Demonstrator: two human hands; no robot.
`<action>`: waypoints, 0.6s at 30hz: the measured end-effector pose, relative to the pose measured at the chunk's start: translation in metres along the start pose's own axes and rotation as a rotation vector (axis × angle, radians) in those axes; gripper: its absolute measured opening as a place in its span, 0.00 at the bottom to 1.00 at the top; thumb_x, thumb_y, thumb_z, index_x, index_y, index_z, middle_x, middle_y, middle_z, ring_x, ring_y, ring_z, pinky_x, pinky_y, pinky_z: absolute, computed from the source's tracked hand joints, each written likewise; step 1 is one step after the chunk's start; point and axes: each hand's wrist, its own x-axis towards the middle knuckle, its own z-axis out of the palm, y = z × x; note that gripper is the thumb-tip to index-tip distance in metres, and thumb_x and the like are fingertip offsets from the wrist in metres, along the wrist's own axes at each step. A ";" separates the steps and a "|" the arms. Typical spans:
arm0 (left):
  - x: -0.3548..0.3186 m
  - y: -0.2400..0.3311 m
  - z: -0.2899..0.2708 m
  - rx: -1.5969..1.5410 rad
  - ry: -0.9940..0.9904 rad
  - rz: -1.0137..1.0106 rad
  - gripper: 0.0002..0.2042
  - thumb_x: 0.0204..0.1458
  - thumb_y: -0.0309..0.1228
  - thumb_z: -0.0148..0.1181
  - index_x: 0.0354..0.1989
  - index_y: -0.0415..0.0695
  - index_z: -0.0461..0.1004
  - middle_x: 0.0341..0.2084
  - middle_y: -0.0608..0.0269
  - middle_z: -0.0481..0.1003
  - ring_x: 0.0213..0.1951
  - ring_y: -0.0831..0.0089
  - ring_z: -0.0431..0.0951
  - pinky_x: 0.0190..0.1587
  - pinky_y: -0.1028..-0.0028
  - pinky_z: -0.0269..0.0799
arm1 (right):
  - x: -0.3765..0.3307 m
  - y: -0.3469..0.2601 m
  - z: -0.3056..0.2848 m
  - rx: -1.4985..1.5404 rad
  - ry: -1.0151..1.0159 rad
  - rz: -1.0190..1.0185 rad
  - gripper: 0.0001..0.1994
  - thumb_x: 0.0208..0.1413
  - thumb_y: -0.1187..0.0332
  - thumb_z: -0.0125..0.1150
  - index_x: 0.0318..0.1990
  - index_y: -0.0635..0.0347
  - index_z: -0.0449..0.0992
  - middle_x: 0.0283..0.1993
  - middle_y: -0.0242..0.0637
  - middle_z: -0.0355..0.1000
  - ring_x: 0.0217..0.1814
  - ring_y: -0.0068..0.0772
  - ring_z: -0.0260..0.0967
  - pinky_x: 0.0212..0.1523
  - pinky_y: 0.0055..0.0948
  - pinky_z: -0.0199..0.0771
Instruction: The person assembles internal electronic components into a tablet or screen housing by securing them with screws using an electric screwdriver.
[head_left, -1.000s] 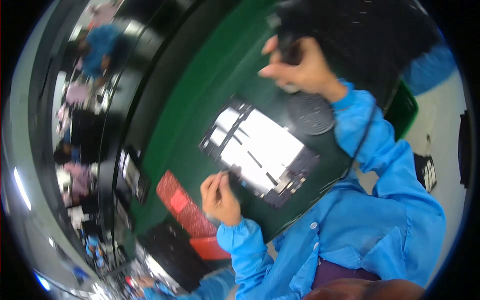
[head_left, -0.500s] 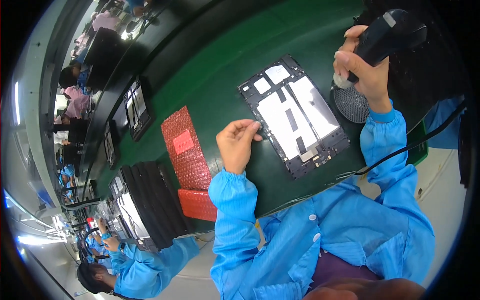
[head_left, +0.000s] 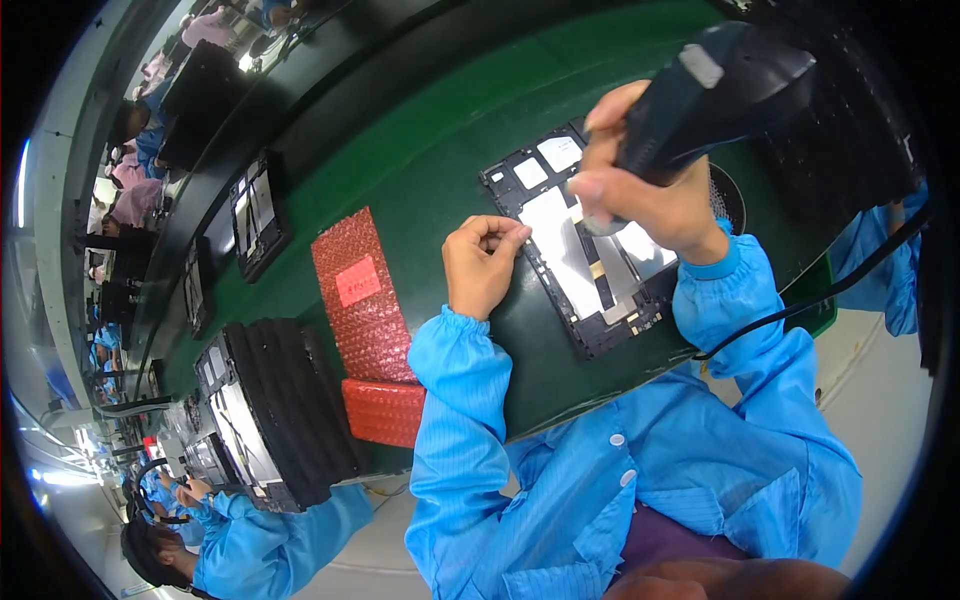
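An opened tablet (head_left: 560,262) lies on the green mat, its black frame holding silver, shiny battery panels. At its left edge my left hand (head_left: 480,262) has thumb and forefinger pinched together; what lies between them, if anything, I cannot make out. My right hand (head_left: 660,205) is wrapped round a bulky black hand-held tool (head_left: 700,100) with a pale label patch. The tool is over the tablet's upper right part, and its pale, blurred lower end points down at the panels. Its exact kind is not clear. Hand and tool hide part of the tablet.
Red bubble-wrap pouches (head_left: 362,300) lie left of my left arm. Beyond them stands a padded black stack with a tablet (head_left: 240,420). More tablets (head_left: 258,215) sit at far left. A round grey mesh dish (head_left: 728,200) and a black cable (head_left: 800,300) are right. A co-worker (head_left: 240,550) works lower left.
My right hand has brought the black tool left and down, from above the mesh dish to over the tablet. My left hand stays pinched at the tablet's edge. The view has shifted slightly.
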 end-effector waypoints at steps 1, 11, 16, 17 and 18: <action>0.001 -0.001 0.000 -0.029 -0.009 -0.005 0.06 0.43 0.22 0.64 0.26 0.31 0.74 0.22 0.64 0.72 0.21 0.82 0.72 0.24 0.83 0.68 | 0.003 0.000 0.006 0.025 -0.009 0.069 0.20 0.43 0.83 0.61 0.43 0.64 0.61 0.19 0.34 0.66 0.18 0.21 0.66 0.20 0.19 0.65; 0.020 0.011 -0.016 -0.008 -0.167 -0.303 0.12 0.39 0.20 0.64 0.31 0.35 0.67 0.19 0.61 0.73 0.17 0.77 0.75 0.15 0.82 0.67 | 0.022 0.048 0.044 0.055 -0.080 0.117 0.16 0.42 0.79 0.65 0.39 0.66 0.67 0.21 0.32 0.69 0.23 0.16 0.66 0.24 0.17 0.64; 0.019 0.014 -0.017 -0.031 -0.165 -0.320 0.10 0.39 0.19 0.62 0.30 0.35 0.68 0.20 0.61 0.73 0.17 0.76 0.75 0.15 0.82 0.68 | 0.024 0.053 0.045 0.074 -0.083 0.159 0.16 0.42 0.79 0.65 0.38 0.66 0.67 0.21 0.32 0.69 0.23 0.16 0.66 0.24 0.17 0.64; 0.019 0.013 -0.018 -0.039 -0.167 -0.321 0.09 0.39 0.19 0.62 0.29 0.35 0.69 0.20 0.61 0.73 0.17 0.76 0.76 0.15 0.82 0.68 | 0.024 0.055 0.047 0.054 -0.094 0.142 0.16 0.42 0.79 0.65 0.39 0.67 0.66 0.21 0.33 0.69 0.23 0.17 0.66 0.24 0.17 0.64; 0.020 0.012 -0.017 -0.047 -0.173 -0.320 0.08 0.39 0.18 0.61 0.28 0.35 0.69 0.20 0.61 0.74 0.17 0.76 0.76 0.15 0.82 0.68 | 0.023 0.057 0.046 0.031 -0.102 0.125 0.16 0.42 0.79 0.65 0.39 0.67 0.66 0.21 0.33 0.69 0.22 0.17 0.67 0.24 0.18 0.65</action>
